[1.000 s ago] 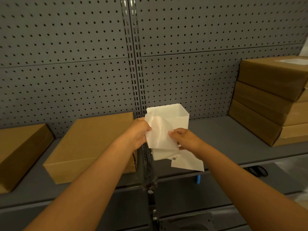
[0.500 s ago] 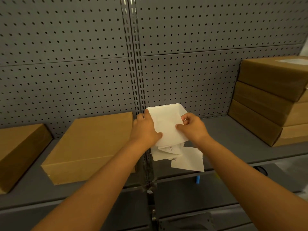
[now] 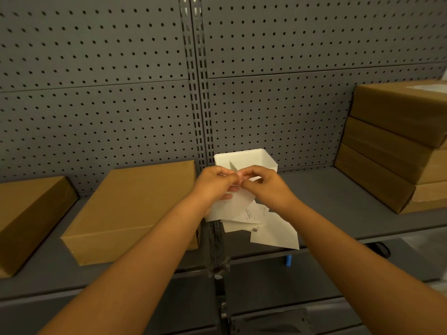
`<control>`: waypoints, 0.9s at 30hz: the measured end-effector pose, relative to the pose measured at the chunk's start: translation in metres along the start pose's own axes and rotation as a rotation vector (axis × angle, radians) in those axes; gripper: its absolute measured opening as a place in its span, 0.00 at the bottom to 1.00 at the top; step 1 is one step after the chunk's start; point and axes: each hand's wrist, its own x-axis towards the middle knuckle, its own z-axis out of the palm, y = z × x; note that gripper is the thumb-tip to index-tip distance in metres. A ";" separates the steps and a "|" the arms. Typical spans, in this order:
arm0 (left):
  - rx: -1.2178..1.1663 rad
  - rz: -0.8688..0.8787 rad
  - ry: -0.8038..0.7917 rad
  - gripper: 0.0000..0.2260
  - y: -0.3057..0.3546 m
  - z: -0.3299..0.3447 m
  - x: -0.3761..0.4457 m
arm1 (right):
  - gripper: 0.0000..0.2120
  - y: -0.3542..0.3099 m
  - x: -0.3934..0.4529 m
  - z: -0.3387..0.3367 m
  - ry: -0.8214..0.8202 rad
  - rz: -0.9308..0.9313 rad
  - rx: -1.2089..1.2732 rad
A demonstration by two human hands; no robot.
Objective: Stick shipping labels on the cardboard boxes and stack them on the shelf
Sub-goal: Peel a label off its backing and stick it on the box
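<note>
You hold a white rectangular paper shipping label sheet point(image 3: 235, 201) at frame centre, above the front of the grey metal shelf point(image 3: 338, 201). Its long axis runs from the pinched top edge at 12 o'clock down toward 7 o'clock, with the free lower corner hanging below your left wrist.

Fingers: your left hand point(image 3: 215, 183) and right hand point(image 3: 268, 187) meet at that top edge, fingertips touching, both curled in a pinch on the sheet. It looks like you are separating label from backing there; I cannot tell whether the layers have parted.

Key relation: the nearest brown flat cardboard box point(image 3: 135, 209) lies at 9 o'clock from the pinch, just beside your left forearm, top face bare. Its long axis runs front to back on the shelf. Your left hand is the nearer one. Judgement: once peeled, the label travels left and down, so the right hand would have to cross over or hand off.

Outward: loose white printed paper slips point(image 3: 263, 228) lie on the shelf at 5 o'clock, directly under your hands. A white open-topped plastic bin point(image 3: 251, 159) stands at 12 o'clock just behind your fingers. A second brown cardboard box point(image 3: 29, 213) sits farther off at 9 o'clock. At 3 o'clock, well apart, is a stack of three brown cardboard boxes point(image 3: 387, 160), the top one carrying a pale label point(image 3: 428, 87).
</note>
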 end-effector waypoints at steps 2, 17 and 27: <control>-0.062 -0.040 -0.004 0.10 -0.002 -0.005 0.001 | 0.10 -0.001 -0.001 0.002 -0.042 0.015 0.040; -0.115 -0.099 0.005 0.03 -0.003 -0.019 -0.001 | 0.16 0.007 0.010 0.010 -0.025 0.136 -0.022; -0.059 -0.050 0.003 0.07 -0.001 -0.023 -0.005 | 0.19 0.004 0.010 0.014 -0.107 0.217 0.138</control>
